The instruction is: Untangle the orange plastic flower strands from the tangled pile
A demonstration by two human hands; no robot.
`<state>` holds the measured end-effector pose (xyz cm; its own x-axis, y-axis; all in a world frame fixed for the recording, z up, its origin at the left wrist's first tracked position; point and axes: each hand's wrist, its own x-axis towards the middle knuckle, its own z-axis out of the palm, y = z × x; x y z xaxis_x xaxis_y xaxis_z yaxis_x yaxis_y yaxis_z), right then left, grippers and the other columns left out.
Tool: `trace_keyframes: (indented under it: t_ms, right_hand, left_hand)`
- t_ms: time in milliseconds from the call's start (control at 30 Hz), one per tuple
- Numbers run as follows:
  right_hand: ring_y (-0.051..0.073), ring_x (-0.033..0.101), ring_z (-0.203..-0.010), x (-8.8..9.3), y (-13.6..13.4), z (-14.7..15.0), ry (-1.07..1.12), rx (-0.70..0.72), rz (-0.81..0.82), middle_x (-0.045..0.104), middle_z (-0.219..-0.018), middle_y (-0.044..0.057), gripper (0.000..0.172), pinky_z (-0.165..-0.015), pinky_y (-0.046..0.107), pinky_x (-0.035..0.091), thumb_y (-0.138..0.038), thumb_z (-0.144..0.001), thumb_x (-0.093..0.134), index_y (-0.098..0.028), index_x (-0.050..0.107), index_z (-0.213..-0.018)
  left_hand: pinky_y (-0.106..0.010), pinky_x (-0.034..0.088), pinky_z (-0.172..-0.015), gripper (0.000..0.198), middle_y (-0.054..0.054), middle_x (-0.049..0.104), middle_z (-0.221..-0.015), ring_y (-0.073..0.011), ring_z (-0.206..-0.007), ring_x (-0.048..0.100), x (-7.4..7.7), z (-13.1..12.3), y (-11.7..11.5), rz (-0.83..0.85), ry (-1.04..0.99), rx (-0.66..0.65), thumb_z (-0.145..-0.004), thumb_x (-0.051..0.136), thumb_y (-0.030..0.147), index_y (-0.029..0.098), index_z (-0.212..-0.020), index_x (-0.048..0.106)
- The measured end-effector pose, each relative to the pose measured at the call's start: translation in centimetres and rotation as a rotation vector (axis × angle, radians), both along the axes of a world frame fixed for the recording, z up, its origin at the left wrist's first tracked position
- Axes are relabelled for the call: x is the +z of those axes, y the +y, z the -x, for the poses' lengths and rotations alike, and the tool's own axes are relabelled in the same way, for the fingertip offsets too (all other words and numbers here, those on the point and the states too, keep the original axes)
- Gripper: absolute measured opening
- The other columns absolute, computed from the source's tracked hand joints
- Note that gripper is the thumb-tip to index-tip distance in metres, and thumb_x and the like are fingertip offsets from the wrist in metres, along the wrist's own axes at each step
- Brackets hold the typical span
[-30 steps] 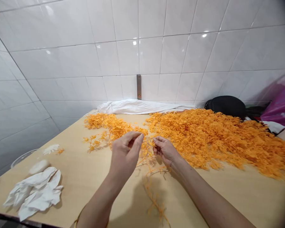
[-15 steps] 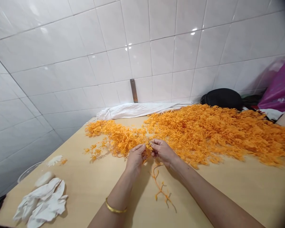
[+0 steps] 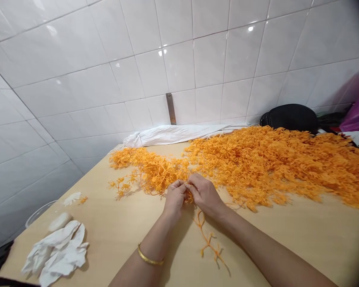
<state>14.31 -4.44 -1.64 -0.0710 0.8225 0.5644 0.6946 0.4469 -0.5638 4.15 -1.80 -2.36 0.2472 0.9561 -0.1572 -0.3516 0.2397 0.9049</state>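
My left hand point(image 3: 174, 198) and my right hand point(image 3: 204, 194) meet fingertip to fingertip over the wooden table point(image 3: 302, 239). Both pinch the top of an orange plastic sprig point(image 3: 208, 241), whose branched stem trails down toward me onto the table. A small heap of orange sprigs point(image 3: 151, 169) lies just beyond my left hand. A much larger orange pile point(image 3: 281, 163) spreads across the table to the right. A gold bangle point(image 3: 149, 259) circles my left wrist.
Crumpled white cloth point(image 3: 58, 253) lies at the table's near left corner, with a white flower piece point(image 3: 71, 198) and a clear bowl rim point(image 3: 38, 211) beyond it. White fabric point(image 3: 173, 134) runs along the tiled wall. A black bag point(image 3: 290, 117) and purple plastic point(image 3: 357, 113) sit at the back right.
My hands, apart and raised a second ago, have come together lower over the table, pinching the sprig. The view has shifted slightly.
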Motion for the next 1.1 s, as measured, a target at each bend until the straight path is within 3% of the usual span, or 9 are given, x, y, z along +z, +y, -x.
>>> trace_keyframes:
  t_ms: [133, 300, 567, 733, 800, 867, 1033, 1100]
  right_hand:
    - [0.015, 0.036, -0.061, 0.1, -0.4, 0.2, -0.393, -0.015, -0.299, 0.046, -0.065, 0.003, 0.016, -0.057, 0.026, 0.027, -0.007, -0.071, 0.038, -0.017, 0.048, -0.064]
    - [0.016, 0.037, -0.059, 0.0, -0.4, 0.3, -0.54, -0.079, -0.399, 0.047, -0.061, 0.004, 0.017, -0.055, 0.027, 0.025, -0.005, -0.068, 0.039, -0.016, 0.051, -0.066]
    - [0.014, 0.034, -0.052, 0.3, -1.3, 0.7, -0.545, -0.198, -0.464, 0.045, -0.055, 0.003, 0.02, -0.05, 0.027, 0.024, -0.005, -0.073, 0.037, -0.016, 0.049, -0.062]
    - [0.013, 0.035, -0.051, 2.1, -4.5, 3.8, -0.414, 0.026, -0.68, 0.042, -0.053, 0.001, 0.017, -0.051, 0.027, 0.026, -0.01, -0.077, 0.04, -0.017, 0.048, -0.064]
    - [0.014, 0.037, -0.054, 2.9, -4.9, 4.0, -0.382, 0.03, -0.683, 0.045, -0.057, 0.002, 0.015, -0.053, 0.027, 0.029, -0.01, -0.078, 0.039, -0.017, 0.049, -0.07]
    - [0.014, 0.04, -0.057, 3.5, -4.3, 2.5, -0.387, -0.116, -0.627, 0.047, -0.059, 0.003, 0.016, -0.055, 0.027, 0.03, -0.008, -0.079, 0.038, -0.017, 0.049, -0.071]
    - [0.022, 0.044, -0.069, 3.8, -1.1, -4.6, -0.532, -0.728, -0.284, 0.052, -0.082, 0.016, 0.014, -0.057, 0.033, 0.029, -0.017, -0.08, 0.041, -0.012, 0.054, -0.083]
    - [0.026, 0.045, -0.076, 3.6, -0.4, -6.0, -0.518, -0.744, -0.18, 0.051, -0.096, 0.019, 0.014, -0.06, 0.035, 0.03, -0.017, -0.078, 0.043, -0.012, 0.055, -0.081]
  left_hand:
    - [-0.017, 0.021, -0.041, 0.017, 0.006, 0.038, -0.044, -0.0024, -0.04, 0.03, -0.7, -0.3, -0.1, -0.084, -0.04, 0.056, -0.052, 0.056, 0.011, 0.015, -0.05, 0.04]
    - [-0.017, 0.02, -0.043, 0.016, 0.006, 0.036, -0.045, -0.0026, -0.043, 0.029, -0.9, -0.2, 0.0, -0.113, -0.016, 0.117, -0.051, 0.054, 0.009, 0.015, -0.048, 0.039]
    - [-0.017, 0.021, -0.041, 0.017, 0.007, 0.035, -0.042, -0.0021, -0.04, 0.028, -0.3, -0.4, -0.3, -0.068, -0.017, 0.095, -0.052, 0.054, 0.01, 0.015, -0.047, 0.038]
    - [-0.018, 0.025, -0.038, 0.026, 0.008, 0.035, -0.036, -0.0034, -0.035, 0.031, 0.7, 0.4, 0.9, 0.036, 0.057, 0.24, -0.057, 0.059, 0.017, 0.017, -0.047, 0.035]
    - [-0.018, 0.025, -0.038, 0.027, 0.008, 0.036, -0.037, -0.0031, -0.034, 0.031, 0.7, 0.7, 1.2, 0.029, 0.026, 0.221, -0.058, 0.06, 0.019, 0.017, -0.048, 0.036]
    - [-0.017, 0.024, -0.037, 0.024, 0.007, 0.04, -0.038, -0.0028, -0.034, 0.032, 0.5, 0.8, 1.2, 0.024, -0.004, 0.168, -0.059, 0.061, 0.021, 0.016, -0.05, 0.039]
    - [-0.018, 0.032, -0.042, 0.018, 0.002, 0.05, -0.046, -0.0054, -0.039, 0.043, 0.2, 0.9, 1.0, 0.095, -0.036, 0.047, -0.06, 0.062, 0.02, 0.014, -0.054, 0.046]
    - [-0.018, 0.035, -0.043, 0.016, 0.002, 0.05, -0.047, -0.0061, -0.04, 0.045, 0.3, 1.1, 1.0, 0.12, -0.056, 0.046, -0.061, 0.062, 0.017, 0.014, -0.056, 0.048]
